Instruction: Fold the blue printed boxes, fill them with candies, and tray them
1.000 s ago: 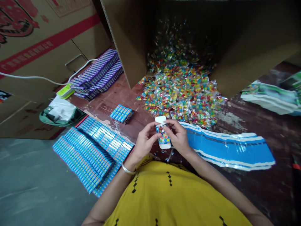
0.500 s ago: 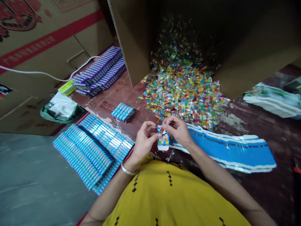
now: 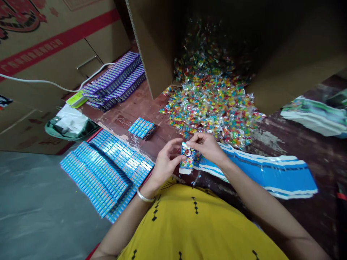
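Observed small box [image 3: 186,162] clasped between thumb and fingers of left hand [image 3: 166,162], pinched at top by right hand [image 3: 208,147].

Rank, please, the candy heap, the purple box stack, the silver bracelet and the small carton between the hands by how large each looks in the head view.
From largest to smallest:
1. Candy heap
2. Purple box stack
3. Small carton, partly covered by fingers
4. Silver bracelet

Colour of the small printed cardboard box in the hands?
Small printed cardboard box: mainly blue, multicoloured print, white end flap; head view shows it.
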`<move>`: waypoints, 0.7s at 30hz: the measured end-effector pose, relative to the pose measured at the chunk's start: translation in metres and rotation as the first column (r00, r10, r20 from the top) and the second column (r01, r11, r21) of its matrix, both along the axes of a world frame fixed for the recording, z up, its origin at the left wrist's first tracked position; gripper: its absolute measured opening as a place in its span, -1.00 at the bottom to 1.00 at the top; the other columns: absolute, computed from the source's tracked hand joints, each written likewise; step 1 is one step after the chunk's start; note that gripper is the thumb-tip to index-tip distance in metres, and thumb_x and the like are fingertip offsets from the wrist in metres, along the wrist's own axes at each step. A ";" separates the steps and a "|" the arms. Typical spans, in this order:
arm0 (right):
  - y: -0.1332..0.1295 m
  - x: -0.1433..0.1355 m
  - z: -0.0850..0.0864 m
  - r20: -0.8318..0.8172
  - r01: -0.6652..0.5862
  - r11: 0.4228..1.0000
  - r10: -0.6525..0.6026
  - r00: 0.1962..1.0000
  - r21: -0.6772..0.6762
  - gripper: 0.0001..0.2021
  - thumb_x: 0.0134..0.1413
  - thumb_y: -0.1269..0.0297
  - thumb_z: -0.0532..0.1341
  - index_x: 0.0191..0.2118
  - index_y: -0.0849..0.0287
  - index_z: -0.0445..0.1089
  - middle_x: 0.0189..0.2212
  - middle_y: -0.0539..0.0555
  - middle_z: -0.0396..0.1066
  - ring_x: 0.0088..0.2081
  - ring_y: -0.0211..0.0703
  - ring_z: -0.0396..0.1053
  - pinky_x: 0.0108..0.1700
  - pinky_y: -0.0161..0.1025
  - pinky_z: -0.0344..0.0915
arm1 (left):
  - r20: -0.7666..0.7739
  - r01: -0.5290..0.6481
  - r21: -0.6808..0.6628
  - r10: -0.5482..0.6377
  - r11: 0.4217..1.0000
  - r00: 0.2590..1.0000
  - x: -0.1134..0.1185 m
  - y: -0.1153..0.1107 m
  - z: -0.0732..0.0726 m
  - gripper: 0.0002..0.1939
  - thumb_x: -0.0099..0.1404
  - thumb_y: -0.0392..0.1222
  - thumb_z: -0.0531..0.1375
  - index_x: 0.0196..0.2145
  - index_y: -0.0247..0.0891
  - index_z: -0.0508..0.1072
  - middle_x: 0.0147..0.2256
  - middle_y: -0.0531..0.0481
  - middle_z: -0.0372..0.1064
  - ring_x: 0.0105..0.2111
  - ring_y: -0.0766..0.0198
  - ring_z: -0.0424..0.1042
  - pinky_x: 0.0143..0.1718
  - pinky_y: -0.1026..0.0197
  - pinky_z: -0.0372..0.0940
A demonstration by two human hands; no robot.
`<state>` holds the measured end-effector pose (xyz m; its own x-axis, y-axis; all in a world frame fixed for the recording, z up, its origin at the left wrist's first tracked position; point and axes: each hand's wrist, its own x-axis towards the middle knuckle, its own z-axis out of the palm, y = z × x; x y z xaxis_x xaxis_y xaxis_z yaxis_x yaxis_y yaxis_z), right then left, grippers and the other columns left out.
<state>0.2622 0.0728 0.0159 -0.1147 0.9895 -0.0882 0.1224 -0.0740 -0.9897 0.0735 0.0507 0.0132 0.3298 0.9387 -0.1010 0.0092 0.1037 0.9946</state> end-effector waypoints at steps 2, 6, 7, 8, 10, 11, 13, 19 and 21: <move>-0.006 -0.003 0.001 0.053 -0.003 0.997 -0.001 0.999 0.078 -0.76 0.03 0.12 0.33 -0.49 0.16 0.40 -0.50 -0.02 0.41 -0.43 -0.23 0.33 -0.34 -0.26 0.25 | -0.014 0.007 -0.007 -0.007 1.000 1.000 -0.001 0.000 -0.001 -0.51 0.18 -0.19 0.31 0.07 -0.18 0.36 -0.08 -0.09 0.42 -0.10 0.18 0.43 -0.12 0.19 0.37; -0.018 -0.006 0.002 0.095 -0.067 0.985 0.052 0.994 0.161 -0.86 0.08 0.19 0.31 -0.39 0.13 0.44 -0.33 0.03 0.47 -0.27 -0.16 0.42 -0.26 -0.25 0.32 | 0.013 0.004 -0.056 -0.003 0.998 1.000 -0.003 -0.001 -0.005 -0.64 0.19 -0.21 0.30 -0.04 -0.22 0.43 -0.15 -0.07 0.46 -0.17 0.20 0.46 -0.13 0.20 0.37; -0.019 -0.005 0.002 0.104 -0.092 0.981 0.075 0.992 0.168 -0.88 0.09 0.20 0.30 -0.37 0.12 0.45 -0.31 0.03 0.48 -0.25 -0.16 0.43 -0.24 -0.24 0.32 | 0.019 0.008 -0.073 -0.006 0.997 1.000 -0.003 -0.002 -0.007 -0.66 0.19 -0.21 0.30 -0.07 -0.23 0.43 -0.17 -0.06 0.47 -0.18 0.21 0.46 -0.14 0.20 0.37; -0.017 -0.002 0.001 0.124 -0.125 0.977 0.104 0.987 0.174 -0.89 0.11 0.21 0.29 -0.36 0.11 0.45 -0.29 0.03 0.48 -0.24 -0.16 0.43 -0.22 -0.24 0.33 | 0.023 0.011 -0.089 -0.009 0.996 1.000 -0.003 -0.002 -0.008 -0.67 0.18 -0.21 0.31 -0.08 -0.24 0.43 -0.19 -0.06 0.47 -0.18 0.22 0.47 -0.14 0.21 0.37; -0.009 0.008 0.001 0.223 -0.175 0.964 0.129 0.966 0.200 -0.88 0.17 0.21 0.24 -0.34 0.10 0.45 -0.28 0.03 0.48 -0.22 -0.15 0.44 -0.19 -0.22 0.33 | 0.035 -0.012 -0.115 0.016 0.993 0.999 -0.003 0.000 -0.011 -0.68 0.17 -0.21 0.31 -0.11 -0.24 0.40 -0.22 -0.04 0.47 -0.22 0.26 0.47 -0.18 0.24 0.37; -0.003 0.015 0.001 0.310 -0.170 0.959 0.095 0.946 0.226 -0.89 0.19 0.22 0.22 -0.33 0.09 0.45 -0.27 0.03 0.48 -0.20 -0.14 0.44 -0.18 -0.21 0.33 | 0.045 -0.037 -0.128 0.043 0.991 0.998 -0.003 0.001 -0.012 -0.68 0.16 -0.21 0.32 -0.13 -0.25 0.38 -0.24 -0.02 0.46 -0.26 0.29 0.46 -0.22 0.27 0.37; 0.015 0.028 -0.001 0.531 -0.115 0.942 -0.074 0.844 0.315 -0.91 0.20 0.25 0.21 -0.28 0.08 0.45 -0.26 0.05 0.47 -0.18 -0.09 0.41 -0.17 -0.18 0.32 | 0.056 -0.098 -0.158 0.108 0.983 0.993 -0.003 0.005 -0.014 -0.68 0.12 -0.19 0.35 -0.22 -0.26 0.34 -0.33 0.04 0.42 -0.36 0.36 0.43 -0.32 0.33 0.36; 0.070 0.043 -0.017 0.878 -0.302 0.868 -0.257 0.403 0.393 -0.86 0.18 0.35 0.20 -0.15 0.12 0.45 -0.14 0.19 0.43 -0.05 0.07 0.31 -0.21 -0.14 0.30 | 0.094 -0.216 -0.257 0.247 0.942 0.964 -0.004 0.012 -0.013 -0.54 0.05 -0.11 0.39 -0.18 -0.23 0.26 -0.36 0.12 0.33 -0.55 0.44 0.34 -0.56 0.34 0.35; 0.078 0.042 -0.018 0.855 -0.308 0.852 -0.262 0.448 0.423 -0.88 0.22 0.34 0.17 -0.23 0.12 0.47 -0.20 0.17 0.46 -0.07 0.05 0.33 -0.16 -0.13 0.29 | 0.137 -0.209 -0.330 0.266 0.920 0.954 -0.007 0.011 -0.011 -0.44 0.05 -0.10 0.38 -0.06 -0.20 0.25 -0.27 0.07 0.35 -0.49 0.38 0.42 -0.44 0.19 0.46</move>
